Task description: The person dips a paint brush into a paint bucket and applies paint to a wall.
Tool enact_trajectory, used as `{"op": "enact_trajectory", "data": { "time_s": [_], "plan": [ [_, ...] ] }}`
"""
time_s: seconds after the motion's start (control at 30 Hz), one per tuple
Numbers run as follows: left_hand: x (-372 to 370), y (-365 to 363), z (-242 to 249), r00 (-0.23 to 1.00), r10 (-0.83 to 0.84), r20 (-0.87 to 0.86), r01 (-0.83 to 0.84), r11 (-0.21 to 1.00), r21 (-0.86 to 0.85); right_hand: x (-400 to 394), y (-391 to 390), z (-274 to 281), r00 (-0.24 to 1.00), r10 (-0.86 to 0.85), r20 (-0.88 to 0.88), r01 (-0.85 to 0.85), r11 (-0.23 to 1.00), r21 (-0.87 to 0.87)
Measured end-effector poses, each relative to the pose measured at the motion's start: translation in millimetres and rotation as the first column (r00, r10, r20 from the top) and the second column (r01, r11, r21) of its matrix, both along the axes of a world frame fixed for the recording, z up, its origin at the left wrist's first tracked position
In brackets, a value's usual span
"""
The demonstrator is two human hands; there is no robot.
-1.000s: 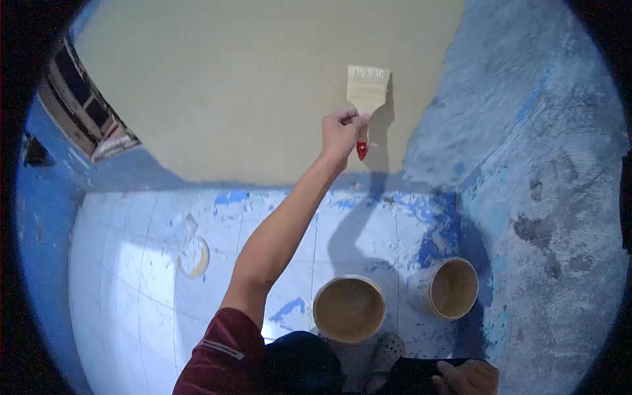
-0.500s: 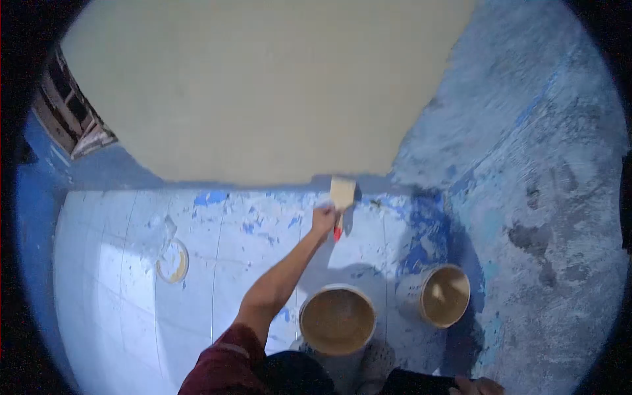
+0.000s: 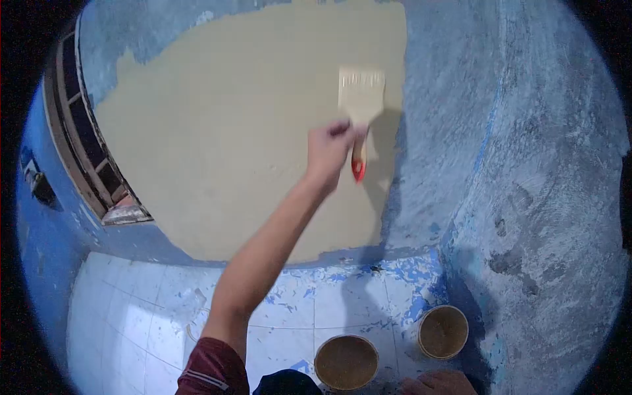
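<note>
My left hand (image 3: 334, 146) is closed round the handle of a wide flat paintbrush (image 3: 362, 92). The brush is upright against the cream-painted patch of wall (image 3: 224, 125), near the patch's right side, its bristles coated in cream and its red handle end pointing down. At the bottom edge, right of centre, my right hand (image 3: 438, 383) shows only in part; its fingers are mostly cut off by the frame. Between the wall and me stand two round buckets with cream-brown contents, a larger one (image 3: 346, 362) and a smaller one (image 3: 443, 332) to its right.
Bare blue-grey wall (image 3: 441, 131) borders the patch, meeting a rough side wall (image 3: 559, 230) at the right. A barred window (image 3: 82, 125) is at the left. Blue flakes lie on the white tiled floor (image 3: 283, 336). A round lid is partly hidden beside my left forearm.
My left hand has moved the brush from the wall's bottom edge up onto the painted patch. The view has tilted up, showing more wall and window. My right hand appears further left.
</note>
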State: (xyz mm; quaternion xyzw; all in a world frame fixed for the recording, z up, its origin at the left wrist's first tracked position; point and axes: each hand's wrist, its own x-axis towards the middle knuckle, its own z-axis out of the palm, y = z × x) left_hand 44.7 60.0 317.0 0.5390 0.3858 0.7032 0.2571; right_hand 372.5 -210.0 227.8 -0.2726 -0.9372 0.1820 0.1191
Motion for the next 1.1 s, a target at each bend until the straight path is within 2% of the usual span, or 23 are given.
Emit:
{"op": "enact_trajectory", "data": {
  "time_s": [0.1, 0.2, 0.3, 0.37, 0.43, 0.5, 0.63, 0.7, 0.73, 0.83, 0.9, 0.93, 1.0, 1.1],
  "plan": [
    [8.9, 16.8, 89.4, 0.992, -0.105, 0.065, 0.101, 0.993, 0.066, 2.0, -0.2, -3.2, 0.998, -0.057, -0.007, 0.058, 0.998, 0.025],
    [14.4, 35.8, 130.7, 0.992, -0.091, 0.089, 0.084, 0.993, 0.082, 6.2, 1.7, -10.9, 0.995, -0.075, -0.067, 0.079, 0.996, 0.050],
    [15.8, 50.5, 132.4, 0.995, -0.046, 0.087, 0.041, 0.998, 0.056, 9.7, -0.1, -8.1, 0.995, -0.093, -0.027, 0.094, 0.994, 0.057],
    [18.1, 56.7, 111.8, 0.996, -0.030, 0.085, 0.027, 0.999, 0.028, 13.1, -3.4, -7.2, 0.996, -0.086, -0.031, 0.087, 0.996, 0.022],
    [22.6, 54.6, 80.3, 0.962, -0.017, 0.272, 0.028, 0.999, -0.038, 13.4, -4.9, -4.6, 0.996, -0.077, -0.035, 0.076, 0.997, -0.012],
    [14.4, 66.5, 31.4, 0.971, 0.005, 0.239, 0.009, 0.998, -0.057, 10.9, -7.4, 1.0, 0.998, -0.048, 0.037, 0.047, 0.999, 0.014],
    [17.9, 51.7, -78.9, 0.975, 0.078, 0.208, -0.044, 0.986, -0.163, -0.8, -10.2, 1.5, 0.999, 0.003, 0.043, -0.006, 0.997, 0.072],
    [19.3, 45.1, -132.1, 0.966, 0.112, 0.232, -0.057, 0.971, -0.234, -3.6, -8.1, 0.4, 0.994, 0.073, -0.082, -0.067, 0.995, 0.069],
    [19.2, 40.9, -158.1, 0.963, 0.117, 0.243, -0.054, 0.967, -0.251, -5.0, -8.9, 2.6, 0.995, 0.072, -0.071, -0.069, 0.996, 0.051],
    [17.5, 35.3, -238.3, 0.953, 0.128, 0.275, -0.029, 0.941, -0.337, -5.5, -10.7, 13.4, 0.996, -0.001, -0.088, 0.001, 1.000, 0.001],
    [12.2, 31.4, -294.8, 0.960, 0.128, 0.248, -0.016, 0.911, -0.411, -2.1, -12.3, 19.5, 0.986, -0.148, -0.080, 0.147, 0.989, -0.023],
    [10.4, 27.6, -320.6, 0.970, 0.149, 0.192, -0.044, 0.885, -0.464, -3.0, -13.3, 23.3, 0.987, -0.148, -0.058, 0.147, 0.989, -0.033],
    [11.8, 14.7, -363.2, 0.969, 0.152, 0.193, -0.037, 0.867, -0.497, -5.7, -15.4, 27.1, 0.923, -0.382, 0.055, 0.383, 0.924, -0.008],
    [9.9, 3.7, -430.2, 0.978, 0.156, 0.141, -0.055, 0.837, -0.545, 3.5, -18.6, 19.8, 0.894, -0.440, 0.087, 0.432, 0.897, 0.097]
  ]
}}
